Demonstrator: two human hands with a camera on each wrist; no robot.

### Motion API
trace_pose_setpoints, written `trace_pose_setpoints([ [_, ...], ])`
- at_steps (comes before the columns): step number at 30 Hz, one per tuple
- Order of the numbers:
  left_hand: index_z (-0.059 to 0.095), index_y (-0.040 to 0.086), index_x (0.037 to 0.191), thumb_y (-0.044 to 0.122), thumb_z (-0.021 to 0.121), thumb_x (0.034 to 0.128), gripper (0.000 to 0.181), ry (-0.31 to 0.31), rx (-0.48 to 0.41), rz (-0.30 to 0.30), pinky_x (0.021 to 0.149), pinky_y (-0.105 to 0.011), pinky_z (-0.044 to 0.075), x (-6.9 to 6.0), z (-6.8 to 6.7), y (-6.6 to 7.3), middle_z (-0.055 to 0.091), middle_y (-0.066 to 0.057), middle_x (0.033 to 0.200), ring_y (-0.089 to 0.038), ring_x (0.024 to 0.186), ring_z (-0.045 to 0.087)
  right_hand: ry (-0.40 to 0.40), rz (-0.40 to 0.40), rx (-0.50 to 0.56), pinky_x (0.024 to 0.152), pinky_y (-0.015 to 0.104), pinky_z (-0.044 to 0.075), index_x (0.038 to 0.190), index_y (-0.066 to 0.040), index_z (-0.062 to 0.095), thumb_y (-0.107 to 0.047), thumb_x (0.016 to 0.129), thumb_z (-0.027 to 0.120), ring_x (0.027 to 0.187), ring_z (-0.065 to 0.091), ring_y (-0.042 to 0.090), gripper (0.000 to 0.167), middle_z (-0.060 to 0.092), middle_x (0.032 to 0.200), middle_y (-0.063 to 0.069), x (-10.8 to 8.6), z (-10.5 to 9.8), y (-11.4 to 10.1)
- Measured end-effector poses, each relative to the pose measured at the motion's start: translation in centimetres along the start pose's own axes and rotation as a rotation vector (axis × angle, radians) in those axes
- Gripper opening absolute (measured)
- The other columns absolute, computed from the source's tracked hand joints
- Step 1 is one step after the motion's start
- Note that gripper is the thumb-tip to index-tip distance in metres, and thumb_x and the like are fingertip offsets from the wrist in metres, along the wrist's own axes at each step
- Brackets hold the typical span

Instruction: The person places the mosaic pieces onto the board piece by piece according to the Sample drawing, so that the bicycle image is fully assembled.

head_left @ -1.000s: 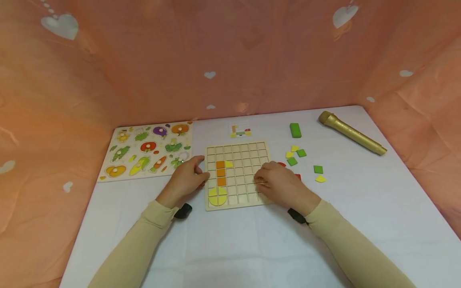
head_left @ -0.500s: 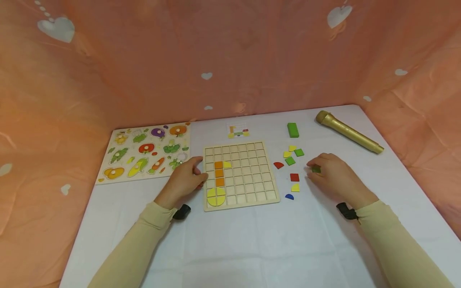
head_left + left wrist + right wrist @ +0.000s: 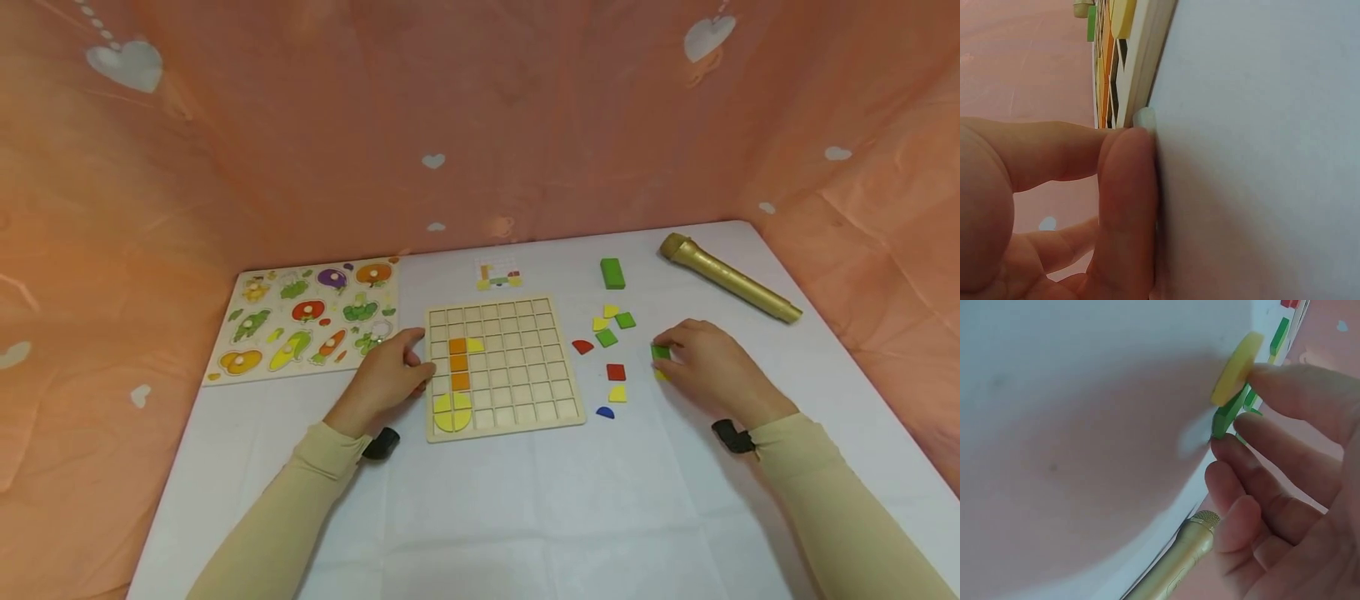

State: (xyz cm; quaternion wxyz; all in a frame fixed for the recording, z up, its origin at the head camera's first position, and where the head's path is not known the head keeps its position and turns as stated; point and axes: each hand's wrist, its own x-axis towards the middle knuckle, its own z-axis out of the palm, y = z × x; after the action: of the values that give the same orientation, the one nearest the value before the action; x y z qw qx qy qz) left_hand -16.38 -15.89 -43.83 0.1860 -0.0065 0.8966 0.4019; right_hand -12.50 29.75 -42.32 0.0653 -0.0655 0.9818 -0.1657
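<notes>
My left hand point(image 3: 386, 373) rests at the left edge of a wooden grid board point(image 3: 525, 367); thumb and finger touch its side in the left wrist view. Orange squares point(image 3: 459, 363) stand in a column on the board, with a yellow quarter-circle point(image 3: 475, 345) beside the top one. Several yellow pieces point(image 3: 453, 421) form a round shape at the lower left. My right hand point(image 3: 708, 367) reaches over a green square point(image 3: 660, 352) and a yellow piece point(image 3: 1237, 369) lying on the table. Its thumb is against the yellow piece and its fingertips are near the green square, with no grip visible.
Between board and right hand lie a red quarter-circle point(image 3: 582, 347), a red square point(image 3: 616, 372), a blue piece point(image 3: 605, 412) and green squares point(image 3: 606, 337). Farther back are a pattern card point(image 3: 497, 272), a green block point(image 3: 612, 273), a gold microphone point(image 3: 731, 277) and a vegetable puzzle point(image 3: 255, 364).
My right hand has moved right from the board to the green square, uncovering the red and blue pieces. Over the last half second it shifts slightly. The left hand stays at the board's edge.
</notes>
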Motion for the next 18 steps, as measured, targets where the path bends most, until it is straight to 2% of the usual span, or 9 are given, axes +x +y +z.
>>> trace_pose_setpoints([
  [8,0.044,0.013,0.164,0.021,0.073,0.1021,0.069,0.001,0.013,-0.003,0.072,-0.030,0.056,-0.12,0.01,0.00,0.062,-0.010,0.107,-0.021,0.076,0.068,-0.046,0.037,0.010,0.105,0.066,0.052,0.123,0.000,0.077,-0.019,0.099,0.076,0.118,0.065,0.043,0.031,0.072,0.127,0.024,0.42,0.09,0.06],
  [18,0.044,0.013,0.164,0.021,0.074,0.1020,0.070,0.000,0.019,0.017,0.072,-0.030,0.057,-0.02,-0.03,-0.02,0.063,-0.010,0.107,-0.019,0.074,0.069,-0.048,0.033,0.014,0.102,0.063,0.054,0.120,-0.002,0.078,-0.021,0.098,0.079,0.113,0.066,0.039,0.029,0.074,0.121,0.020,0.60,-0.14,-0.29],
])
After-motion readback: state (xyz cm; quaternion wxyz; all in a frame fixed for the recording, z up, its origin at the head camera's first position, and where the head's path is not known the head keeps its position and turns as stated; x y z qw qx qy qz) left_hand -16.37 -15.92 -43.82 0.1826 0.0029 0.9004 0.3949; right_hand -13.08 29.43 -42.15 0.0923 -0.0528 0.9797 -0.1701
